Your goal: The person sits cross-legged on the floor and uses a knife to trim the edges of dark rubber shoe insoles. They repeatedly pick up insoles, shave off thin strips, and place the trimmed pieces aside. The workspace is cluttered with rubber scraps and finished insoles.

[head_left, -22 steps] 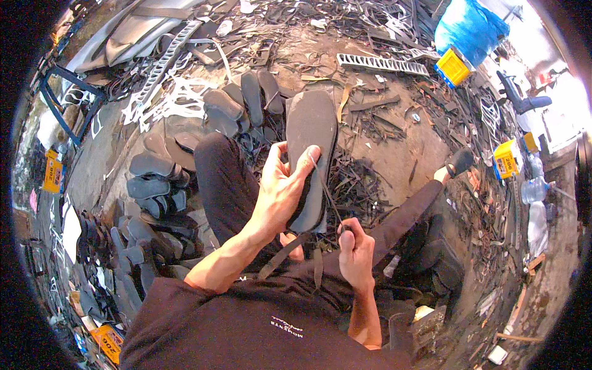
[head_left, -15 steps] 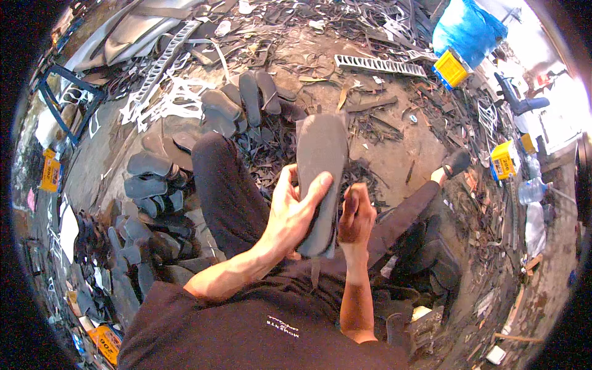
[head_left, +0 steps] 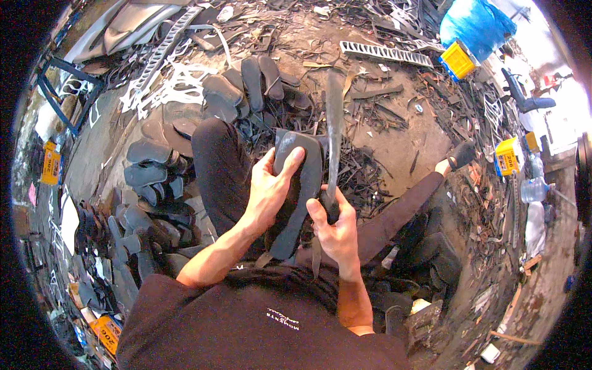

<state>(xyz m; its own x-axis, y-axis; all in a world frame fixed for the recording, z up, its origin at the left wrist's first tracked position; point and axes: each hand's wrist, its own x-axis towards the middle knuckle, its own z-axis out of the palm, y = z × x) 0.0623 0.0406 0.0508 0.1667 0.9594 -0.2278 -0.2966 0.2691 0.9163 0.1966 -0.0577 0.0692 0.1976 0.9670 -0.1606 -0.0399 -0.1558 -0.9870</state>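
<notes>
My left hand [head_left: 266, 192] grips a dark grey shoe sole [head_left: 310, 163] in front of my lap, its thumb laid across the upper part. A strip along the sole's lower edge hangs near my shirt. In my right hand [head_left: 339, 233] is a knife [head_left: 335, 117], fingers wrapped round its dark handle. The long, worn blade points away from me, upright in the picture, just right of the sole. Whether blade and sole touch I cannot tell. Beyond my hands, between my legs, lies a heap of dark trimmings [head_left: 364, 176].
Stacked soles [head_left: 148, 165] lie left of my bent knee, with another group of soles [head_left: 250, 86] ahead. White cut-out sheets [head_left: 172, 92], a blue bag [head_left: 475, 28] and a yellow box [head_left: 457, 60] are farther off. Scraps litter the floor; my outstretched leg [head_left: 401, 213] is at right.
The sole has come lower and to the left, and has been turned so a darker side shows. My right hand has moved left and down, and the knife blade now stands plainly visible.
</notes>
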